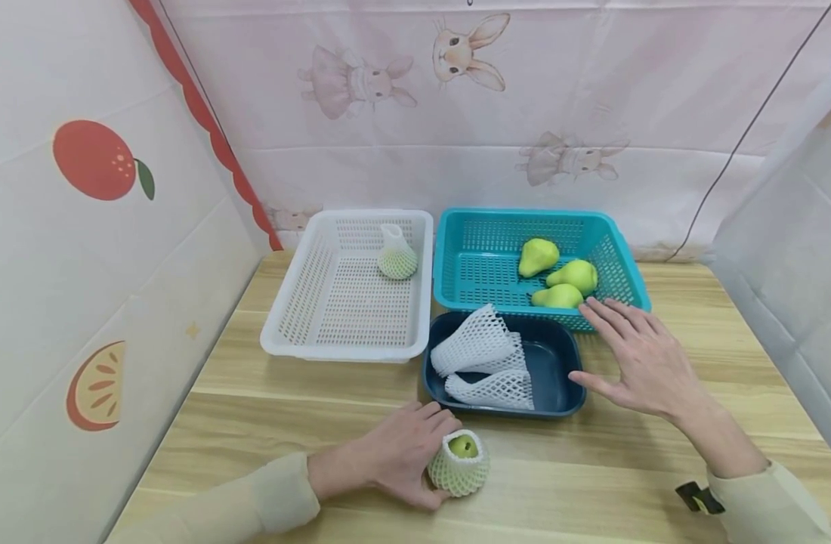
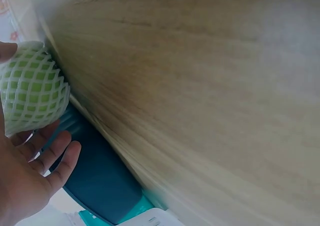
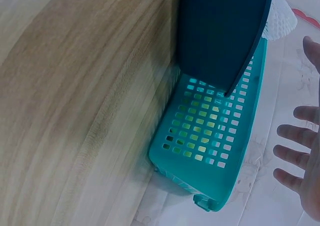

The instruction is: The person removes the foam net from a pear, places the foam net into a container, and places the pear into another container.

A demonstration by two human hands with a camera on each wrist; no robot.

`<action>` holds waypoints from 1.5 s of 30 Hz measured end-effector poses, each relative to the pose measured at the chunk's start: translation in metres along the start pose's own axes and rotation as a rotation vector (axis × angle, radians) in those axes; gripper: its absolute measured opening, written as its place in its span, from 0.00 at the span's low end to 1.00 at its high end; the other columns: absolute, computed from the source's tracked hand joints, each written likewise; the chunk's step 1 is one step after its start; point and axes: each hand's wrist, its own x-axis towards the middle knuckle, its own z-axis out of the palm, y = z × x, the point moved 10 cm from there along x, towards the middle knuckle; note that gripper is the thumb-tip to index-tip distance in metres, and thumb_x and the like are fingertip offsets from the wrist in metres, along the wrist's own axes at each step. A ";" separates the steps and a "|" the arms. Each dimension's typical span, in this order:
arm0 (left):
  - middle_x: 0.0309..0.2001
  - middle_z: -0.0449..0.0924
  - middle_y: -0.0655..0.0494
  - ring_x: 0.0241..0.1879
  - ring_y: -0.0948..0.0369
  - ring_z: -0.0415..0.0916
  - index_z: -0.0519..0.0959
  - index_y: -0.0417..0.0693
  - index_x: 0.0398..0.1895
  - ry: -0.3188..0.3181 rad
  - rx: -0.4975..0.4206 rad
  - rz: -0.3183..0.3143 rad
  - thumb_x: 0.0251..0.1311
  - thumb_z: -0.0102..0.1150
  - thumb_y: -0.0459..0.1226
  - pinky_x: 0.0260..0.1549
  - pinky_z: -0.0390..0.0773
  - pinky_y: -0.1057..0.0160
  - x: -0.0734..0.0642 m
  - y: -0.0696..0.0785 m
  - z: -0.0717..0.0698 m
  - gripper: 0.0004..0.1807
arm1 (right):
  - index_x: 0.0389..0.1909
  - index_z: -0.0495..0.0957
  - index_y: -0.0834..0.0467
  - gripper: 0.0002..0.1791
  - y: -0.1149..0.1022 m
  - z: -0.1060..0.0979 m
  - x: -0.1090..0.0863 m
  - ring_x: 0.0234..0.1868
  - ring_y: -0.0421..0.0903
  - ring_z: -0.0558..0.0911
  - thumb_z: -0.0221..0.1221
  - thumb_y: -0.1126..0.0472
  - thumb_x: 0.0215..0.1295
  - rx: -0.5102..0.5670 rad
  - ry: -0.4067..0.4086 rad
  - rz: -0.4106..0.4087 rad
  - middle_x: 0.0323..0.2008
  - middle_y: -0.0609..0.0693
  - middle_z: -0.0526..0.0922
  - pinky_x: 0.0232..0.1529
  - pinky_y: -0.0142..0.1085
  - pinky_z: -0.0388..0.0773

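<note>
My left hand (image 1: 409,453) holds a pear in a white foam net (image 1: 459,472) on the table, its thumb at the near side and fingers at the far side. The pear's green top shows through the net's open end. In the left wrist view, the netted pear (image 2: 34,89) sits between thumb and fingers, the other fingers spread loosely. My right hand (image 1: 643,363) is spread and holds nothing, above the right end of the dark blue tub (image 1: 551,378) and the near corner of the teal basket (image 1: 626,264). Several bare green pears (image 1: 539,257) lie in that basket.
White foam nets (image 1: 477,344) lie in the dark blue tub. At the back left stands a white basket (image 1: 350,351) with one netted pear (image 1: 396,253) inside. Printed cloth walls (image 1: 252,75) border the wooden table (image 1: 252,423) at the back and sides.
</note>
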 end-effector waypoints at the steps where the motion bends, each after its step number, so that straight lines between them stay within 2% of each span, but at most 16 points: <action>1: 0.48 0.78 0.65 0.46 0.66 0.72 0.73 0.54 0.59 -0.001 -0.002 0.000 0.44 0.69 0.72 0.40 0.72 0.72 0.000 0.000 0.000 0.45 | 0.79 0.67 0.56 0.58 0.000 0.000 0.000 0.72 0.65 0.72 0.38 0.14 0.66 0.000 0.000 -0.002 0.72 0.62 0.76 0.66 0.63 0.69; 8: 0.48 0.78 0.65 0.46 0.67 0.72 0.72 0.54 0.59 0.004 -0.006 -0.006 0.45 0.69 0.72 0.42 0.74 0.71 -0.002 -0.001 0.003 0.46 | 0.78 0.68 0.57 0.58 -0.001 0.000 0.000 0.71 0.66 0.73 0.38 0.14 0.66 -0.004 0.010 -0.006 0.70 0.63 0.78 0.66 0.63 0.70; 16: 0.50 0.80 0.64 0.49 0.66 0.74 0.73 0.53 0.64 0.007 -0.010 -0.009 0.46 0.69 0.74 0.46 0.77 0.69 -0.004 -0.002 0.005 0.49 | 0.76 0.70 0.58 0.59 -0.002 0.005 0.000 0.71 0.66 0.73 0.38 0.14 0.66 -0.004 -0.016 -0.005 0.70 0.63 0.78 0.66 0.63 0.70; 28: 0.49 0.81 0.64 0.48 0.67 0.74 0.74 0.53 0.62 0.021 -0.037 -0.006 0.43 0.71 0.72 0.46 0.78 0.71 -0.003 -0.001 0.005 0.48 | 0.76 0.70 0.58 0.58 -0.005 0.007 -0.001 0.71 0.65 0.73 0.40 0.14 0.65 0.008 -0.018 -0.004 0.72 0.62 0.77 0.67 0.63 0.70; 38: 0.49 0.80 0.65 0.49 0.68 0.74 0.75 0.54 0.60 0.088 -0.051 0.003 0.40 0.73 0.72 0.46 0.77 0.71 -0.002 0.001 -0.006 0.48 | 0.75 0.71 0.59 0.59 -0.012 0.006 0.001 0.71 0.65 0.73 0.38 0.14 0.66 0.000 -0.009 -0.025 0.71 0.62 0.77 0.67 0.63 0.69; 45: 0.52 0.81 0.65 0.53 0.68 0.74 0.72 0.54 0.63 0.109 -0.124 0.034 0.39 0.77 0.69 0.50 0.78 0.72 0.000 0.003 -0.021 0.50 | 0.74 0.72 0.60 0.59 -0.019 0.005 0.001 0.70 0.64 0.74 0.37 0.14 0.66 0.008 0.005 -0.043 0.70 0.62 0.79 0.66 0.62 0.70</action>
